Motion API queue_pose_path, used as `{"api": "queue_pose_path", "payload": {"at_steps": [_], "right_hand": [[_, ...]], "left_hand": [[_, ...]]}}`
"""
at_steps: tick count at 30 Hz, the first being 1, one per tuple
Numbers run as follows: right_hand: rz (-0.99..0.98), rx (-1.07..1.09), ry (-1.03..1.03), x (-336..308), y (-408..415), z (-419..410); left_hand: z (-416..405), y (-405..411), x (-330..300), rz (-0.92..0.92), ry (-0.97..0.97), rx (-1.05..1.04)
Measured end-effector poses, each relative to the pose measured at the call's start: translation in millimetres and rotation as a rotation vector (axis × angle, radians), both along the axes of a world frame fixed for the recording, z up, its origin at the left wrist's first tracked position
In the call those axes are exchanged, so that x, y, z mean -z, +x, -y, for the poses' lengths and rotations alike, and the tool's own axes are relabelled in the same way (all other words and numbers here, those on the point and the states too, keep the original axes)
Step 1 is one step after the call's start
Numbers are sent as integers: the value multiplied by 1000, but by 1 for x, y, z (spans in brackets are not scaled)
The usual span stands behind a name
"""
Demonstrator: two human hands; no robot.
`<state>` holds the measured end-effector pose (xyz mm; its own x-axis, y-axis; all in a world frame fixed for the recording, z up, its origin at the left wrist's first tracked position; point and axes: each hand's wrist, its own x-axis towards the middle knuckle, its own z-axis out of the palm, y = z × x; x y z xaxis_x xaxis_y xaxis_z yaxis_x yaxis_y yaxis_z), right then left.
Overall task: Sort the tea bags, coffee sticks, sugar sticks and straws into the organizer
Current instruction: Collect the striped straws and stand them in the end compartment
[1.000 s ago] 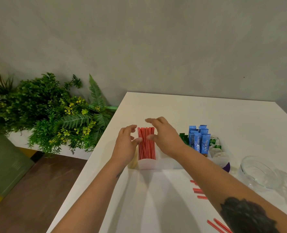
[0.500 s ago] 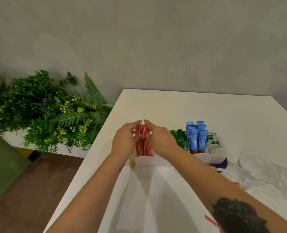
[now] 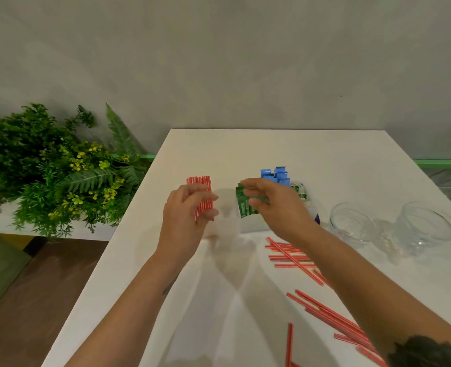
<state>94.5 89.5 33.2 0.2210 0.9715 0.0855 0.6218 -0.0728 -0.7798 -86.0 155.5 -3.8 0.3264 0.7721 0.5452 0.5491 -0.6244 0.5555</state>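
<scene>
A white organizer (image 3: 254, 225) stands mid-table. My left hand (image 3: 184, 221) is closed around a bundle of red striped straws (image 3: 201, 192) held upright at the organizer's left end. My right hand (image 3: 277, 207) pinches the tops of the green sticks (image 3: 244, 207) standing in the middle compartment. Blue sticks (image 3: 277, 174) stand behind them, partly hidden by my right hand. White-and-green tea bags (image 3: 300, 190) sit at the right end. Loose red straws (image 3: 290, 256) lie on the table in front of the organizer, with more loose straws (image 3: 330, 316) nearer to me.
Two empty glass bowls (image 3: 351, 225) (image 3: 428, 226) stand to the right of the organizer. A green plant arrangement (image 3: 60, 168) sits off the table's left edge. The white table (image 3: 245, 149) ends at a grey wall behind.
My right hand left the straw bundle and moved right onto the green sticks. My left hand has closed around the bundle. The view tilted down, showing more loose straws.
</scene>
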Motion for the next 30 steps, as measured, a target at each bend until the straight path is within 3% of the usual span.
{"api": "queue_pose_path", "payload": {"at_steps": [6, 10, 15, 19, 30], "right_hand": [[49, 134, -36, 11, 28, 61], [157, 210, -103, 26, 40, 94], [147, 290, -141, 45, 49, 126], [133, 325, -139, 51, 53, 143], [139, 345, -150, 58, 56, 153]], "left_hand": [[46, 31, 14, -30, -66, 220], [64, 67, 23, -325, -218, 389], [70, 116, 36, -713, -198, 477], [66, 134, 42, -939, -150, 465], [76, 131, 35, -1086, -123, 313]]}}
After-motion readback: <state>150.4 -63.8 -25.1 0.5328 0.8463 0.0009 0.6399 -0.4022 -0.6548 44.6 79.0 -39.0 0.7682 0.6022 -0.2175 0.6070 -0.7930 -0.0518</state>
